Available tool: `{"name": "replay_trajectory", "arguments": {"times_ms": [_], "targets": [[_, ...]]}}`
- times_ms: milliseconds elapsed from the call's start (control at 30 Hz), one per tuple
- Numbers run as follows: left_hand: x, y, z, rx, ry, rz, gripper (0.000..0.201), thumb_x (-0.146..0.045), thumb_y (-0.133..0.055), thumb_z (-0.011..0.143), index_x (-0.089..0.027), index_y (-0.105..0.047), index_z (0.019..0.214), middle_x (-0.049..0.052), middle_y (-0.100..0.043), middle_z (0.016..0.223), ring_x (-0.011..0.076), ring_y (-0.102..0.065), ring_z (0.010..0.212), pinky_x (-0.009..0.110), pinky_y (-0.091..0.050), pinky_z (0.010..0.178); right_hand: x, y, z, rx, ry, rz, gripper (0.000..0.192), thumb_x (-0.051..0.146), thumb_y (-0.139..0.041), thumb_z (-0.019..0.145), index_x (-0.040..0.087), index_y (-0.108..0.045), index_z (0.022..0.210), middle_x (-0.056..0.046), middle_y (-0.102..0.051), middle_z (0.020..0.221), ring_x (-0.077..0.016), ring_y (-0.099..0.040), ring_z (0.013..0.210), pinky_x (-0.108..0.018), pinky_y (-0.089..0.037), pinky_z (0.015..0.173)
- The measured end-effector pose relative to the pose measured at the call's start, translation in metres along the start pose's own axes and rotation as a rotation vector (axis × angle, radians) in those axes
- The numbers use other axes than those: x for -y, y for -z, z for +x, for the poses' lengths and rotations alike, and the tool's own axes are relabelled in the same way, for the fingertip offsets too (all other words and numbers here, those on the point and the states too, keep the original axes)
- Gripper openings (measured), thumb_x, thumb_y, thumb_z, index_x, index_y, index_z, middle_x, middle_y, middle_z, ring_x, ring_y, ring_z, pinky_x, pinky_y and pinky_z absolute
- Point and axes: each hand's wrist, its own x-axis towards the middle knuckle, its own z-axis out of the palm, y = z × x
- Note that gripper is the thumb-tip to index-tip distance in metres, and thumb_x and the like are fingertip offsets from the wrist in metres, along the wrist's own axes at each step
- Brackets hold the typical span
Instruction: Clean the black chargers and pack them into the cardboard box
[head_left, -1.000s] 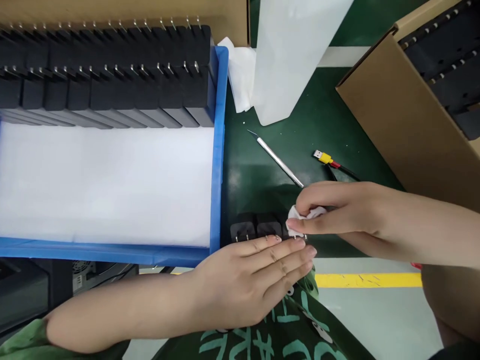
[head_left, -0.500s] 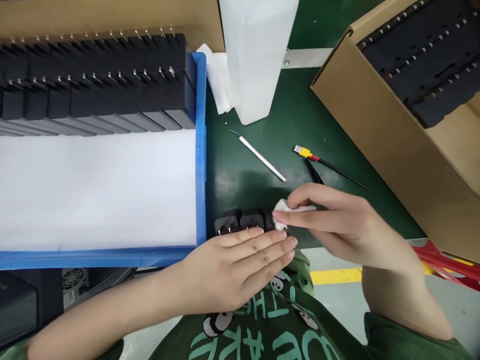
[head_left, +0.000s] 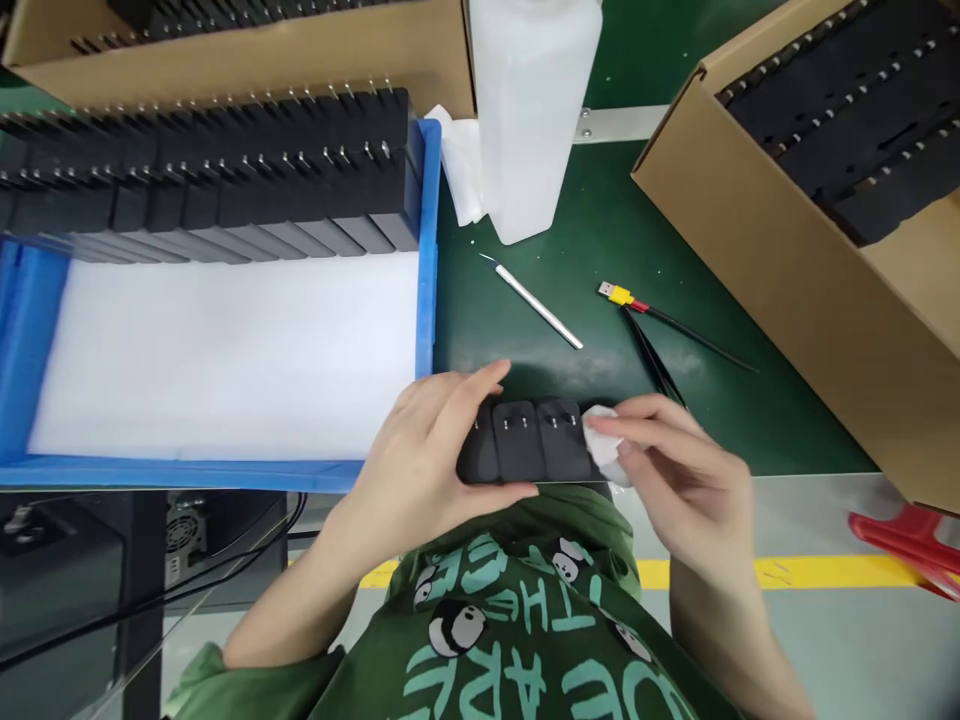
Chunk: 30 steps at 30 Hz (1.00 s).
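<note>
Black power adapters (head_left: 519,450) with two metal prongs each stand side by side at the table's near edge, prongs up. My left hand (head_left: 431,450) cups the left end of this row, thumb on the near side and fingers on the far side; it partly covers the leftmost adapter. Pinched in the fingers of my right hand (head_left: 675,460) is a crumpled white wipe (head_left: 602,440), against the row's right end. Beyond the hands lie a silver craft knife (head_left: 536,305), a cable with a yellow USB plug (head_left: 619,294) and black tweezers (head_left: 652,358).
To the left is a blue tray (head_left: 427,250) with rows of similar adapters at its back. A white plastic bottle (head_left: 529,130) stands behind, beside folded white wipes (head_left: 463,170). Cardboard boxes (head_left: 780,290) flank the right and back. Something red (head_left: 907,540) is low at right.
My left hand has moved from lying flat over the adapters to cupping the row's left end. My right hand has shifted slightly right and nearer with the wipe. The camera view has shifted.
</note>
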Motion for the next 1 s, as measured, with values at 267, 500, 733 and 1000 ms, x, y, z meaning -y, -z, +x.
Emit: {"name": "replay_trajectory", "arguments": {"times_ms": [267, 500, 733, 1000], "targets": [[0.003, -0.001, 0.005, -0.007, -0.08, -0.081, 0.047, -0.043, -0.072, 0.086, -0.02, -0.053, 0.122, 0.009, -0.07, 0.119, 0.0251, -0.065, 0.105, 0.041, -0.046, 0.096, 0.033, -0.022, -0.013, 0.11, 0.44, -0.621, 0.034, -0.003, -0.061, 0.085, 0.01, -0.066, 0.117, -0.01, -0.065, 0.096, -0.0176, -0.06, 0.083, -0.032, -0.054, 0.073], [0.003, -0.001, 0.006, 0.017, -0.058, -0.114, 0.039, -0.029, -0.067, 0.084, -0.02, -0.056, 0.12, 0.006, -0.071, 0.118, 0.0232, -0.066, 0.105, 0.04, -0.046, 0.094, 0.043, -0.056, -0.015, 0.161, 0.554, -1.117, 0.04, 0.0, -0.049, 0.087, -0.001, -0.062, 0.124, -0.016, -0.068, 0.098, -0.0245, -0.054, 0.08, -0.038, -0.048, 0.063], [0.004, -0.001, 0.007, 0.029, -0.063, -0.127, 0.033, -0.024, -0.061, 0.089, -0.017, -0.058, 0.121, 0.008, -0.071, 0.12, 0.0228, -0.066, 0.108, 0.039, -0.044, 0.095, 0.042, -0.073, -0.02, 0.124, 0.565, -1.252, 0.043, 0.001, -0.043, 0.086, -0.007, -0.061, 0.124, -0.02, -0.064, 0.097, -0.0267, -0.053, 0.083, -0.039, -0.045, 0.063], [0.004, -0.001, 0.005, 0.012, -0.087, -0.105, 0.038, -0.022, -0.064, 0.085, -0.015, -0.056, 0.123, 0.009, -0.07, 0.121, 0.0238, -0.066, 0.108, 0.039, -0.044, 0.095, 0.043, -0.066, -0.006, 0.187, 0.596, -1.197, 0.043, 0.003, -0.043, 0.086, -0.007, -0.06, 0.124, -0.02, -0.066, 0.101, -0.0244, -0.055, 0.079, -0.038, -0.051, 0.062]]}}
